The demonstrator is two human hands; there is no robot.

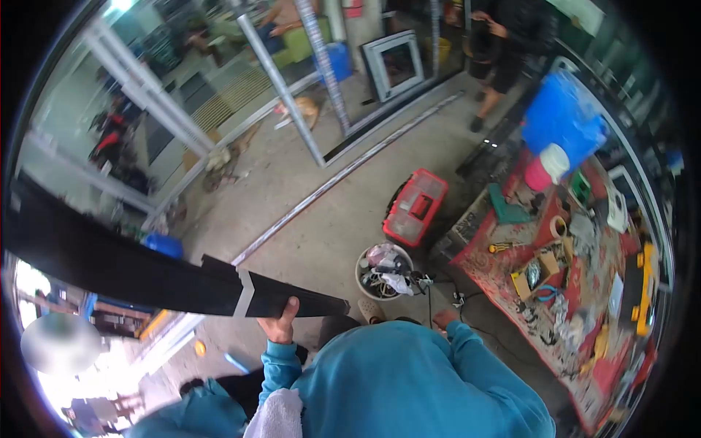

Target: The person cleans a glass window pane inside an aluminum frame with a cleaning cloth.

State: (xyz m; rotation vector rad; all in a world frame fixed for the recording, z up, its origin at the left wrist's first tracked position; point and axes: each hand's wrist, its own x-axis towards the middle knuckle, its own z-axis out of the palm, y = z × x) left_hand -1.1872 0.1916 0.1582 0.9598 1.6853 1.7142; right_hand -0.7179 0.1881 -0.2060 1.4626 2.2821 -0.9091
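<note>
My left hand (278, 325) is closed around the lower edge of a long black profile bundle (182, 286), its thumb pressed up against the near side. The bundle runs from the far left edge of the view to just in front of my body. A strip of white tape (244, 293) wraps it close to my fingers. My right hand (443, 319) is low on my right side, beside a round tub (363, 281) of scraps and cords; its fingers are partly hidden. A black cable (429, 299) lies near that hand.
A red toolbox (416, 208) stands on the floor ahead, with a long metal bar (343, 174) lying beyond it. At right, a patterned cloth (504, 281) holds tools and a blue bag (562, 120). A person (504, 51) stands at the back. Glass-panelled frames (281, 84) line the left.
</note>
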